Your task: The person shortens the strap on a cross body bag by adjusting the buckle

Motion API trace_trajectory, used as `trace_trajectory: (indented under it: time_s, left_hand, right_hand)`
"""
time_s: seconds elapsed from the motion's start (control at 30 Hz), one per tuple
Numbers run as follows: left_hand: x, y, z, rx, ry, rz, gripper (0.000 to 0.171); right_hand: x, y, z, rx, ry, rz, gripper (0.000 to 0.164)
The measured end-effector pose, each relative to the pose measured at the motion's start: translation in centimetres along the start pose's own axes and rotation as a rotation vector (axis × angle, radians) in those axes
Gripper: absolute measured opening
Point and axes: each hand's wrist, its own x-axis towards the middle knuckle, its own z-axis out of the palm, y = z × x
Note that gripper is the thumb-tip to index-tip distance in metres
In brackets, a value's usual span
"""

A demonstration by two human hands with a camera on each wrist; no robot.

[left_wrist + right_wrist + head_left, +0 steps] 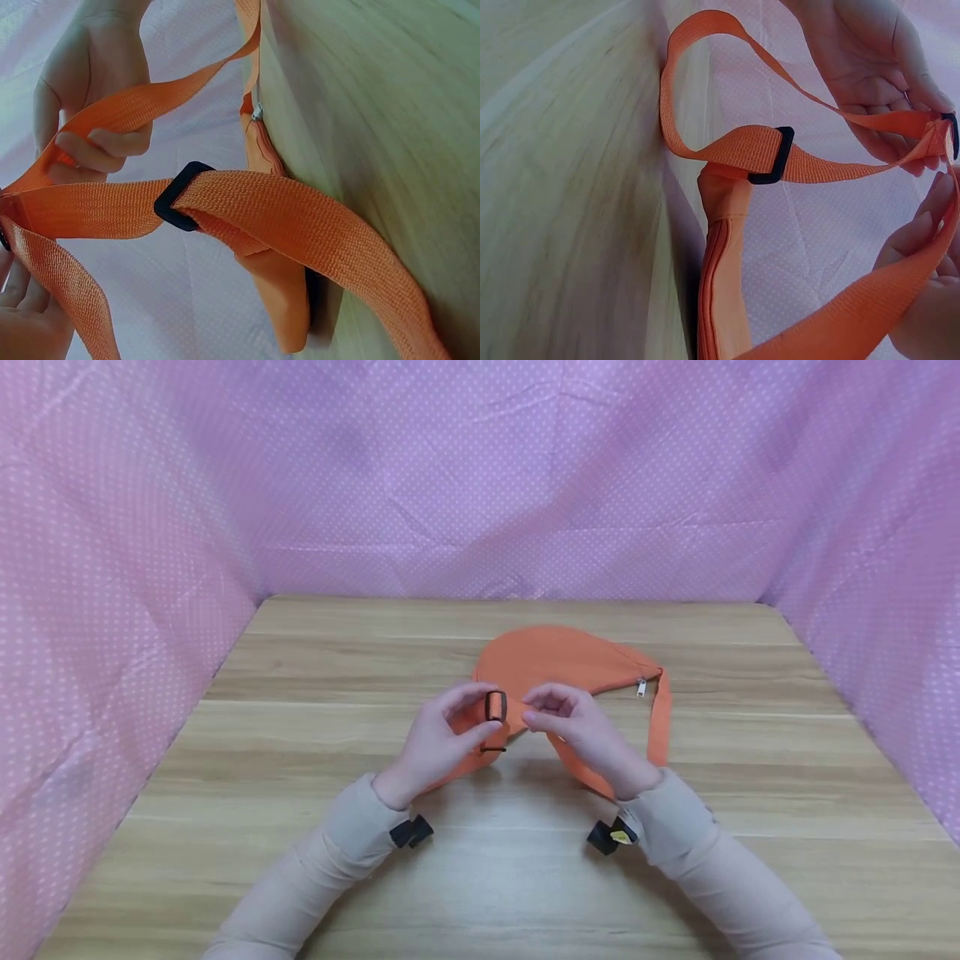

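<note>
An orange bag [555, 652] with a rounded back lies on the table, its silver zipper pull [641, 687] at the right end. Above its near edge, my left hand [435, 739] holds a black slide buckle [496, 693] between thumb and fingers, with the orange strap [97, 210] threaded through it. My right hand [577, 727] pinches the strap just right of the buckle, thumb against fingers. A second black ring [782, 154] hangs lower on the strap, with a loop of webbing passing through it. Part of the strap drapes behind both hands.
The wooden table [480, 885] spreads around the bag. Pink dotted cloth [480, 485] hangs behind it and on both sides. Another length of strap [660, 718] runs from the bag's right end toward my right wrist. Black wrist devices [602, 837] sit below both cuffs.
</note>
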Motion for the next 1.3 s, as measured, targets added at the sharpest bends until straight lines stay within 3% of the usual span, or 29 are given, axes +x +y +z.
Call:
trace_trajectory:
  time_s: [0.33, 0.53, 0.77, 1.0, 1.3]
  left_hand:
    - [0.2, -0.3, 0.1, -0.068, -0.037, 0.035, 0.037]
    - [0.3, -0.2, 0.4, -0.069, -0.077, 0.060, 0.040]
    - [-0.1, -0.3, 0.6, -0.096, -0.099, -0.016, 0.035]
    - [-0.1, -0.3, 0.2, -0.109, -0.051, -0.087, 0.032]
    - [0.3, 0.0, -0.3, -0.101, -0.077, -0.042, 0.033]
  right_hand:
    - [0.4, -0.5, 0.5, -0.037, 0.000, 0.017, 0.014]
    - [0.4, -0.6, 0.6, 0.022, -0.047, -0.002, 0.017]
    - [0.2, -0.3, 0.5, 0.020, -0.022, -0.005, 0.018]
    - [-0.3, 0.2, -0.8, 0.046, -0.033, 0.045, 0.026]
    - [-0.1, 0.4, -1.8, -0.081, -0.045, 0.070, 0.017]
